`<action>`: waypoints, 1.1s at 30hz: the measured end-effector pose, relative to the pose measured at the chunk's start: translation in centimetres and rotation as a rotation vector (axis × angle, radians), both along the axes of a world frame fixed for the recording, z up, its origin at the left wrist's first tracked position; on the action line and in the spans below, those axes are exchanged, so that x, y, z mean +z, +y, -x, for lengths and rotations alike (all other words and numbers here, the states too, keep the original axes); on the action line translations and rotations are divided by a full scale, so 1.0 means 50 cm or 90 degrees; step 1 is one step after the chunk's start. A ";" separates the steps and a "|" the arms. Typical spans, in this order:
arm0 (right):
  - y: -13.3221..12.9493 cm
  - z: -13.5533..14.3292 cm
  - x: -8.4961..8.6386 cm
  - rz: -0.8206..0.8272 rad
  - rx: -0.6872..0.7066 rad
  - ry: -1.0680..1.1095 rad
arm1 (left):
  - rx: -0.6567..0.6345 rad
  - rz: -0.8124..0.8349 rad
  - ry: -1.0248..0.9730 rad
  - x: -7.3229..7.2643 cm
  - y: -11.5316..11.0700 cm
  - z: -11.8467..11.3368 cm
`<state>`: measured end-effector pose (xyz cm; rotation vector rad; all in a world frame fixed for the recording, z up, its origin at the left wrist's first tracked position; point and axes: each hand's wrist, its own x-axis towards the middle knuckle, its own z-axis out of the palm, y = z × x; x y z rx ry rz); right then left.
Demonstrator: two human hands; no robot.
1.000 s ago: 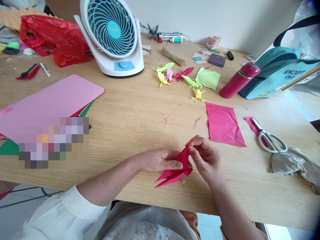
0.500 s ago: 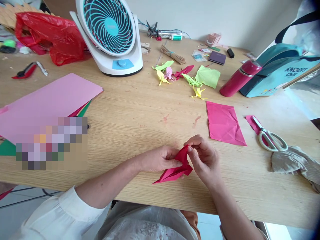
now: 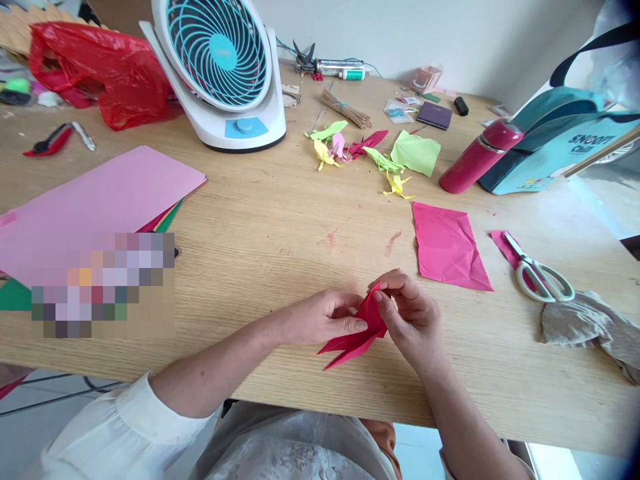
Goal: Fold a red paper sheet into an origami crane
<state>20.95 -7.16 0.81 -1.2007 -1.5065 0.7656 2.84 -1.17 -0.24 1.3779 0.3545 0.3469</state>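
Note:
A folded red paper piece (image 3: 356, 341) is held between both hands above the front of the table, two of its pointed ends spread toward the lower left. My left hand (image 3: 327, 320) grips it from the left, thumb on its near face. Thumb and fingers of my right hand (image 3: 407, 313) pinch its upper tip. To the right lies a creased pink-red square sheet (image 3: 450, 247). Folded paper figures, among them a yellow one (image 3: 397, 185) and a dark red one (image 3: 369, 143), rest farther back near a light green sheet (image 3: 416, 153).
White scissors (image 3: 545, 280) and a grey cloth (image 3: 585, 323) lie at the right. Behind them stand a red bottle (image 3: 480, 157) and a blue bag (image 3: 555, 147). A fan (image 3: 243, 130), pink sheets (image 3: 110, 190) and a red plastic bag (image 3: 115, 80) occupy the left.
The red paper has turned between my hands, and its lower pointed ends now show spread apart. Its upper tip remains pinched in my right hand. Both hands stay nearly in place.

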 end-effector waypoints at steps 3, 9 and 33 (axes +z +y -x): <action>0.000 0.001 -0.006 0.020 -0.036 0.013 | 0.037 0.009 0.002 -0.001 -0.006 -0.003; 0.004 0.007 -0.011 0.068 0.007 0.045 | 0.310 -0.128 0.011 0.013 0.004 0.005; -0.001 0.003 -0.022 0.245 0.098 0.138 | 0.086 -0.317 0.030 0.057 0.048 0.050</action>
